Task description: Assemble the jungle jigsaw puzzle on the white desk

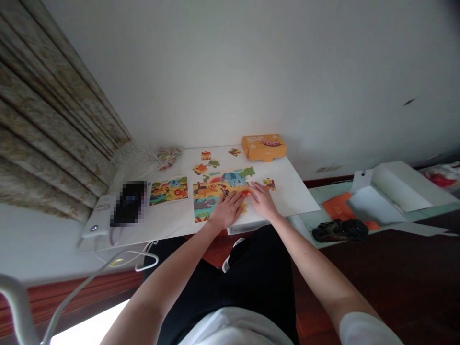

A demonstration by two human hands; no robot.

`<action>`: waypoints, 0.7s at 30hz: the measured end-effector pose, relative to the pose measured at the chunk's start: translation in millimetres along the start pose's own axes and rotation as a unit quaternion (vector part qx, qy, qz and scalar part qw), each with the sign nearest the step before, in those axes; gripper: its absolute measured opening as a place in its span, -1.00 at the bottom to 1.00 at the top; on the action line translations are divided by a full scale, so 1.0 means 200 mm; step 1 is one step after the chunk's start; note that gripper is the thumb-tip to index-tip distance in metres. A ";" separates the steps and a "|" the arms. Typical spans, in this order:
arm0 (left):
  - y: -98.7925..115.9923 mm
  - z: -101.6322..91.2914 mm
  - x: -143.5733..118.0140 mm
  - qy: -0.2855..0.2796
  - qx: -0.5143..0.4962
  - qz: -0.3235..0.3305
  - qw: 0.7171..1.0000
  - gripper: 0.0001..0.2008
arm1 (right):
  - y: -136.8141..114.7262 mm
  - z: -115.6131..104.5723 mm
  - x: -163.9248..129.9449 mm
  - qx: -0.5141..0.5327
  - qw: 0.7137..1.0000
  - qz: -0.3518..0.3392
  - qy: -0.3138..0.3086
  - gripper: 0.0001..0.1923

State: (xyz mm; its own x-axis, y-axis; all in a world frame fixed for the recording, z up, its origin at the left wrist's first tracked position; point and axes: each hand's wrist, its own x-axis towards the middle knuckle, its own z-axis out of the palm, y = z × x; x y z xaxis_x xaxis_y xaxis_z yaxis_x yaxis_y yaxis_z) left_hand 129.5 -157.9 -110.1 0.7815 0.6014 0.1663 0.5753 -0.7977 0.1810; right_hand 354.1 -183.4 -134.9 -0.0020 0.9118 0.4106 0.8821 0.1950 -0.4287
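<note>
A partly assembled jigsaw puzzle (pixel 205 190) with cartoon animals lies on the white table. My left hand (pixel 227 212) rests palm down over its lower right part, fingers stretched out and covering some of the picture. From the right, my right hand (pixel 263 201) reaches in with thumb and forefinger at a red-and-orange puzzle piece (pixel 246 193) at the puzzle's edge. Beyond that hand lies a loose piece (pixel 269 184). Several more stray pieces, among them a green one (pixel 214 163) and an orange one (pixel 199 169), are scattered behind the puzzle.
Left of the puzzle are a picture card (pixel 168 190), a blurred dark device (pixel 128 203) and a white box (pixel 98 218). An orange puzzle box (pixel 264 147) and a clear bag (pixel 168 157) stand behind. On the right lower surface are a black cylindrical object (pixel 339 230) and an open white box (pixel 370 206).
</note>
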 end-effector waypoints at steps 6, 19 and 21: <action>0.01 -0.01 0.03 -0.006 -0.016 -0.005 1.000 -0.55 | 0.42 -0.21 0.05 0.055 0.994 0.099 0.003 -0.46; 0.11 0.00 0.07 0.006 0.015 -0.038 0.999 -0.54 | 0.47 -0.23 0.05 0.175 0.978 0.072 -0.091 -0.51; 0.11 0.00 0.07 0.004 0.014 -0.038 0.999 -0.53 | 0.43 -0.22 0.04 0.178 0.977 0.053 -0.103 -0.55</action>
State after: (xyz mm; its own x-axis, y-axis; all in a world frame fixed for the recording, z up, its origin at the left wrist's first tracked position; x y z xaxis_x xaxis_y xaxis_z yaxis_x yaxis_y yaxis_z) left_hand 152.9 -167.4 -104.7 0.7340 0.6598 0.1611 0.6388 -0.7512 0.1663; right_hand 451.6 -174.8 -132.3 -0.0470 0.9797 0.1946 0.6622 0.1765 -0.7282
